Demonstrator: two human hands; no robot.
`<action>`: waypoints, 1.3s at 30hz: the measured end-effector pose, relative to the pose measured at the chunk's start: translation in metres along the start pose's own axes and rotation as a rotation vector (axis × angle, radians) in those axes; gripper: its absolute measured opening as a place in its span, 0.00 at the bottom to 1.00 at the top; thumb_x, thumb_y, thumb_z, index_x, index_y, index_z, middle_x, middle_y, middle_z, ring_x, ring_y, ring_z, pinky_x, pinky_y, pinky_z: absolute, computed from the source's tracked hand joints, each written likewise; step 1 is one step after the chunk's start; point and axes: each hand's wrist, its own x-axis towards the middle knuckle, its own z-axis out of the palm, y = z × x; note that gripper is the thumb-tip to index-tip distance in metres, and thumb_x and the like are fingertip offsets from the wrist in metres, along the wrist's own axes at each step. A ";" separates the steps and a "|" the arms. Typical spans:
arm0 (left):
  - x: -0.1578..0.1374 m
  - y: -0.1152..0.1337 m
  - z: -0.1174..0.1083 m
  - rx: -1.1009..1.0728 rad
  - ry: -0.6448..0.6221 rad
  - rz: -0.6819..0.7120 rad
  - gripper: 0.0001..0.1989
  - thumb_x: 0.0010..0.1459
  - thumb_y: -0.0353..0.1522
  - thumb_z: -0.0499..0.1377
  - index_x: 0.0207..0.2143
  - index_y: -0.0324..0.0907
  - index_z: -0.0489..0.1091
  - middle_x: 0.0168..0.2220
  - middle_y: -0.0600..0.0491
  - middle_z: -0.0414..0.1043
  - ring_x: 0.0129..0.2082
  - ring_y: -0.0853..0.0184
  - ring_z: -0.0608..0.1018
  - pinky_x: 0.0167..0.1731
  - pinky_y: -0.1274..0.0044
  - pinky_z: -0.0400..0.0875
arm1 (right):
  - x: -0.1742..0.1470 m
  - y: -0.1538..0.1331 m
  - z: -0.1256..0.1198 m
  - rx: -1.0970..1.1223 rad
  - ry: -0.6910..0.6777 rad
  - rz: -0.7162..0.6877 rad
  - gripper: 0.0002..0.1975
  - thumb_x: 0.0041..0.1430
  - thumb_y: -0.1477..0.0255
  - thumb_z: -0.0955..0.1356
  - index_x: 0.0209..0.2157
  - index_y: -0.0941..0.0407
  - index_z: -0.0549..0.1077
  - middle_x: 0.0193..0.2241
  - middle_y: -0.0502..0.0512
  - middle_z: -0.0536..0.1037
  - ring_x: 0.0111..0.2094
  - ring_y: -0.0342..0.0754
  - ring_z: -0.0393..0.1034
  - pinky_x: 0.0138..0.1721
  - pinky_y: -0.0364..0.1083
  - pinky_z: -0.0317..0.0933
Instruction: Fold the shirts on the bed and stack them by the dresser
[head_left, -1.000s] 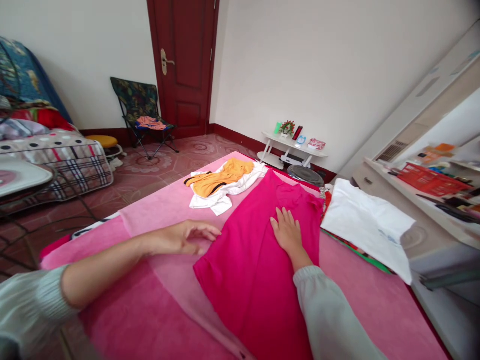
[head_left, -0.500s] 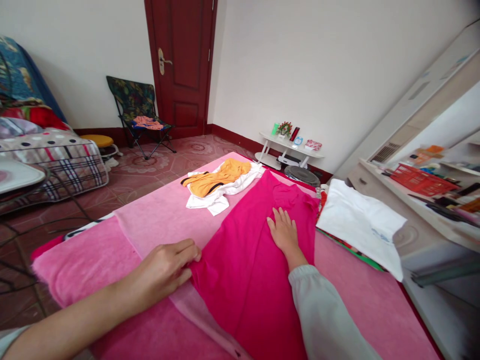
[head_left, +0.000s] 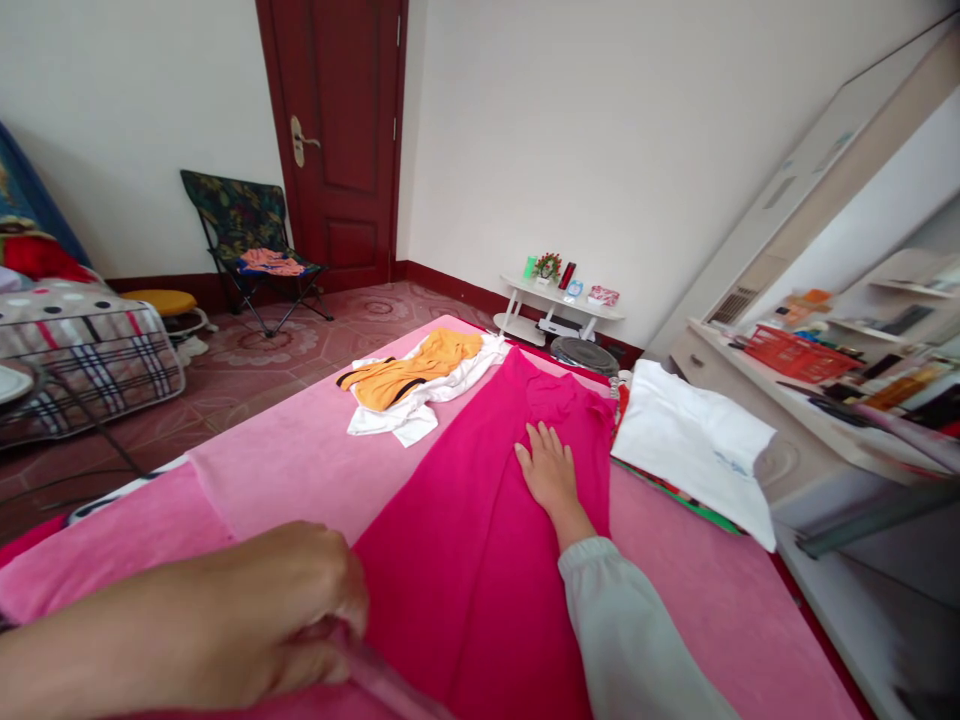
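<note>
A bright magenta garment (head_left: 480, 540) lies spread lengthwise on a pink blanket (head_left: 667, 590). My right hand (head_left: 551, 472) rests flat on its upper part, fingers extended and slightly apart. At the lower left, close to the camera, my left hand (head_left: 300, 610) is closed, thumb and fingers pinched. A fold of the pink blanket runs out from between those fingers, beside the garment's left edge. The fingertips are partly hidden. Beyond the garment's far left side lie an orange garment with black trim (head_left: 409, 372) and a white garment (head_left: 405, 424) under it.
A white shirt (head_left: 686, 435) tops a stack at the bed's right edge. A cabinet shelf (head_left: 840, 410) with a red basket (head_left: 802, 352) stands to the right. Farther off are a low white stand (head_left: 555, 294), a folding chair (head_left: 240, 225) and a yellow stool (head_left: 159, 300).
My left hand has moved from the magenta garment's left edge toward me and closed more tightly. My right hand stays flat on the garment. The view has shifted slightly right.
</note>
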 end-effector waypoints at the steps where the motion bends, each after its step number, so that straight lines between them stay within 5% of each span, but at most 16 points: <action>1: 0.015 0.006 -0.009 -0.036 -0.073 0.054 0.08 0.53 0.35 0.60 0.37 0.53 0.76 0.31 0.58 0.76 0.31 0.67 0.76 0.31 0.80 0.67 | 0.000 0.000 -0.001 0.007 0.001 0.001 0.28 0.65 0.59 0.54 0.63 0.55 0.56 0.65 0.58 0.52 0.65 0.54 0.42 0.62 0.57 0.40; 5: 0.112 0.011 -0.018 -0.033 -0.040 0.212 0.13 0.55 0.33 0.58 0.43 0.46 0.74 0.36 0.53 0.76 0.36 0.65 0.77 0.37 0.78 0.68 | -0.001 0.000 -0.005 0.050 0.000 0.012 0.27 0.65 0.59 0.55 0.62 0.55 0.57 0.65 0.58 0.52 0.65 0.53 0.43 0.62 0.56 0.39; 9: 0.222 -0.017 0.014 0.083 0.193 0.189 0.21 0.58 0.32 0.54 0.55 0.41 0.66 0.52 0.46 0.70 0.52 0.60 0.71 0.54 0.71 0.62 | -0.002 0.004 -0.006 0.133 0.044 0.007 0.25 0.64 0.61 0.57 0.60 0.53 0.61 0.64 0.56 0.56 0.64 0.52 0.47 0.62 0.55 0.41; 13: 0.287 -0.047 0.048 0.118 0.171 0.079 0.24 0.63 0.35 0.48 0.60 0.40 0.59 0.61 0.43 0.59 0.61 0.59 0.61 0.58 0.66 0.56 | -0.001 0.009 -0.004 0.218 0.105 0.002 0.22 0.62 0.65 0.59 0.56 0.54 0.67 0.60 0.56 0.62 0.62 0.52 0.53 0.62 0.55 0.44; 16: 0.301 -0.059 0.065 0.187 0.220 0.043 0.23 0.64 0.37 0.46 0.60 0.42 0.59 0.64 0.43 0.53 0.64 0.57 0.54 0.60 0.59 0.48 | 0.000 0.012 -0.003 0.274 0.112 0.008 0.20 0.61 0.67 0.61 0.54 0.54 0.69 0.59 0.56 0.64 0.61 0.52 0.54 0.62 0.55 0.45; 22: 0.301 -0.068 0.077 0.247 0.272 0.049 0.24 0.65 0.39 0.44 0.61 0.46 0.59 0.65 0.46 0.51 0.65 0.59 0.52 0.61 0.60 0.45 | -0.001 0.009 -0.002 0.274 0.108 0.018 0.20 0.61 0.68 0.61 0.53 0.55 0.69 0.59 0.56 0.65 0.61 0.52 0.55 0.62 0.54 0.46; 28: 0.304 -0.068 0.080 0.215 0.333 0.038 0.23 0.64 0.39 0.46 0.60 0.47 0.60 0.65 0.48 0.53 0.65 0.59 0.53 0.61 0.60 0.46 | 0.015 0.031 -0.028 0.036 0.057 -0.226 0.18 0.62 0.69 0.60 0.50 0.55 0.72 0.55 0.58 0.67 0.56 0.51 0.59 0.60 0.52 0.47; 34: 0.304 -0.066 0.079 0.184 0.343 0.018 0.23 0.63 0.40 0.46 0.59 0.48 0.61 0.64 0.49 0.54 0.64 0.57 0.54 0.61 0.59 0.46 | 0.066 0.082 -0.056 -0.398 0.078 0.072 0.14 0.56 0.69 0.64 0.40 0.57 0.78 0.66 0.61 0.48 0.65 0.65 0.36 0.59 0.65 0.30; 39: 0.302 -0.063 0.077 0.147 0.358 0.012 0.24 0.62 0.39 0.47 0.59 0.45 0.62 0.64 0.47 0.55 0.64 0.56 0.55 0.61 0.59 0.46 | 0.088 0.105 -0.054 -0.531 -0.070 0.152 0.15 0.58 0.73 0.62 0.40 0.61 0.78 0.50 0.70 0.71 0.58 0.66 0.55 0.58 0.68 0.24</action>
